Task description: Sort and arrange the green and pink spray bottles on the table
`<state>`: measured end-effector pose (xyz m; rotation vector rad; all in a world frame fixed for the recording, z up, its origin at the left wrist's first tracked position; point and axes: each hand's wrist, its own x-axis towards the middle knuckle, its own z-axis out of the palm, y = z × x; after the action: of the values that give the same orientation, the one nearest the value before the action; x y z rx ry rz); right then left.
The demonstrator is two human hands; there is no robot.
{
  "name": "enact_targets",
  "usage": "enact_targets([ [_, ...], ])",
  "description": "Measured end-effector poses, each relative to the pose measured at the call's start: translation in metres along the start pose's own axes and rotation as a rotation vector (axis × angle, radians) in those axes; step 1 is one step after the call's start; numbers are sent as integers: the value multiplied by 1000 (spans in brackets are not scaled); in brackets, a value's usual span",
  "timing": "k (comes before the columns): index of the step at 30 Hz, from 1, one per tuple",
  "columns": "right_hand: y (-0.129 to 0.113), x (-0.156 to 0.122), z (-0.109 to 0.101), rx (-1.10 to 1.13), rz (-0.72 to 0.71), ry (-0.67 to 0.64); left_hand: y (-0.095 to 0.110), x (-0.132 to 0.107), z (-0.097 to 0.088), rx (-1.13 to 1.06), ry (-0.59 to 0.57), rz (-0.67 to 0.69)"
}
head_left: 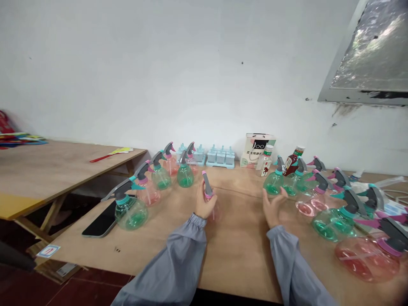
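My left hand point(204, 204) is closed around a pink spray bottle point(213, 209) with a grey and pink trigger head, standing near the middle of the wooden table point(236, 246). My right hand point(273, 207) hovers open above the table, palm turned inward, holding nothing. It is just left of an open pink bottle point(305, 208) without a head and near a green spray bottle point(273, 182). Both arms wear grey sleeves.
Several green and pink spray bottles stand in rows at the left point(130, 210) and right point(366, 255). A black phone point(102, 221) lies at the left edge. Blue ice moulds point(220, 157), a white carton point(256, 149) and a sauce bottle point(293, 160) line the wall. A second table point(47, 170) is at left.
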<state>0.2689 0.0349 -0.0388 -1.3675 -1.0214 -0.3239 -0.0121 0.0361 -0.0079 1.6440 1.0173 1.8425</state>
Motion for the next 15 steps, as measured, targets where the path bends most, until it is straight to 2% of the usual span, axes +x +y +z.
enact_targets([
  [2, 20, 24, 2, -92, 67, 89, 5, 0, -2, -61, 12, -49],
  [6, 43, 44, 16, -170, 129, 67, 18, 1, -3, -71, 10, -79],
  [8, 48, 46, 23, -205, 141, 31, 22, 2, -6, -84, -64, -95],
  [12, 55, 44, 28, -226, 87, -51, 24, 2, -13, -169, -329, -120],
  [15, 56, 42, 27, -228, 86, -84, 24, 0, -15, -252, -319, -187],
])
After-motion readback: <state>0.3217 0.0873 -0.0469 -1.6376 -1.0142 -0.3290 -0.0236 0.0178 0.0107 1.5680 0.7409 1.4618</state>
